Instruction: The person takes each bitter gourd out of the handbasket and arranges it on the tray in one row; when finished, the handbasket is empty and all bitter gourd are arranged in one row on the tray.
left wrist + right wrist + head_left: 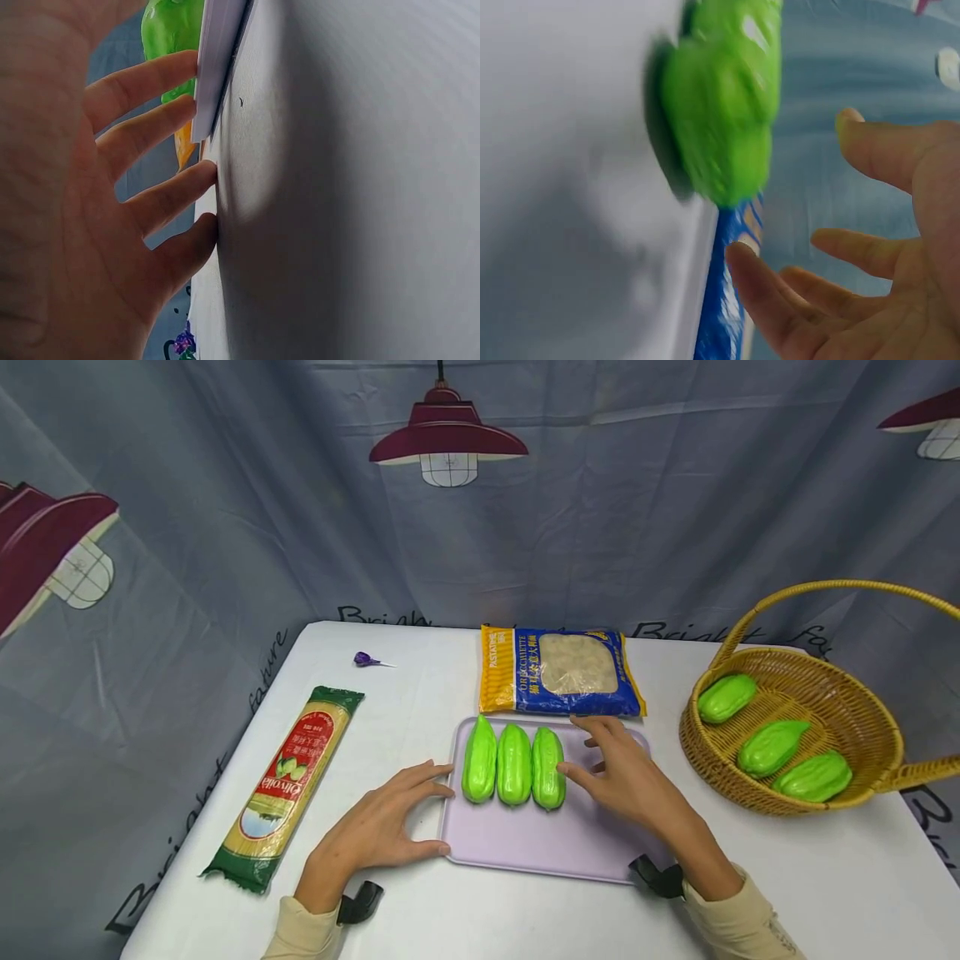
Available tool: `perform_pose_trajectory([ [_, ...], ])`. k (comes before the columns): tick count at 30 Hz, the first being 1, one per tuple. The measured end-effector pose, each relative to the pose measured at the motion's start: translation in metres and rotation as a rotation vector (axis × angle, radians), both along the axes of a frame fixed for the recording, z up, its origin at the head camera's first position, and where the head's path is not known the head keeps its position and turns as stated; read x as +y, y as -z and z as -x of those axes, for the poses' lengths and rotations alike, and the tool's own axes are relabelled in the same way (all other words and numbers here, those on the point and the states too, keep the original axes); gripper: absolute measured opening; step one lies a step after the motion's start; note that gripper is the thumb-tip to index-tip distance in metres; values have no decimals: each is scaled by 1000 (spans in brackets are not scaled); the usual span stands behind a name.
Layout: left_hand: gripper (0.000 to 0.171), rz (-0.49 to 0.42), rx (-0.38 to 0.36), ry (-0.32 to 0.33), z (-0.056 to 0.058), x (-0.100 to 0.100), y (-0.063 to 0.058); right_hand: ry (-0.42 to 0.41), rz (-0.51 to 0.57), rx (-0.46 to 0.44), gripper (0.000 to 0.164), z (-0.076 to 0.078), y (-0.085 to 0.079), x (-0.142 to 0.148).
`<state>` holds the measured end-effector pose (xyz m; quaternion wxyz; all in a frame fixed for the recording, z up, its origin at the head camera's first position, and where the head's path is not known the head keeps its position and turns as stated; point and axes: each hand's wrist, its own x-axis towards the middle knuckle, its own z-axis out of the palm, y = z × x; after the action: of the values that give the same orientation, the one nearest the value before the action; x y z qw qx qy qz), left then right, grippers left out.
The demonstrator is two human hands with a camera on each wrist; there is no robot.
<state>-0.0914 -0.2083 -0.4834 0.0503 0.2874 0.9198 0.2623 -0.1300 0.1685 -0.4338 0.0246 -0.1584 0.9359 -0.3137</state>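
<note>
Three glossy green ridged gourds (514, 764) lie side by side on the left part of a pale purple tray (525, 843). My left hand (378, 822) is at the tray's left edge, fingers spread; in the left wrist view, two fingertips touch the tray's side (217, 67) and the other fingers are at the tabletop. Over the tray, my right hand (630, 781) has its fingers apart, thumb close to the rightmost gourd (548, 768). The right wrist view shows that hand (877, 307) holding nothing, with a blurred green gourd (720, 112) in front of it.
A wicker basket (697, 752) with a tall handle stands at the right, three more green gourds (772, 747) inside. Behind the tray lies a blue-and-yellow pasta bag (562, 672). At the left lie a spaghetti pack (285, 789) and a small purple item (366, 659).
</note>
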Motion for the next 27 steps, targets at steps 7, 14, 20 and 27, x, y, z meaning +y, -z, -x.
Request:
perform_pose_trajectory([
  [7, 64, -2, 6, 0, 0, 0, 0, 83, 3, 57, 71, 9, -21, 29],
  [14, 63, -6, 18, -1, 0, -1, 0, 172, 21, 81, 68, 12, -32, 52],
  [20, 64, -7, 20, 1, -1, 0, 2, 224, -2, 105, 69, 14, -37, 78],
  [27, 63, -7, 26, -2, -1, 0, 2, 285, -7, 68, 78, 19, -39, 110],
])
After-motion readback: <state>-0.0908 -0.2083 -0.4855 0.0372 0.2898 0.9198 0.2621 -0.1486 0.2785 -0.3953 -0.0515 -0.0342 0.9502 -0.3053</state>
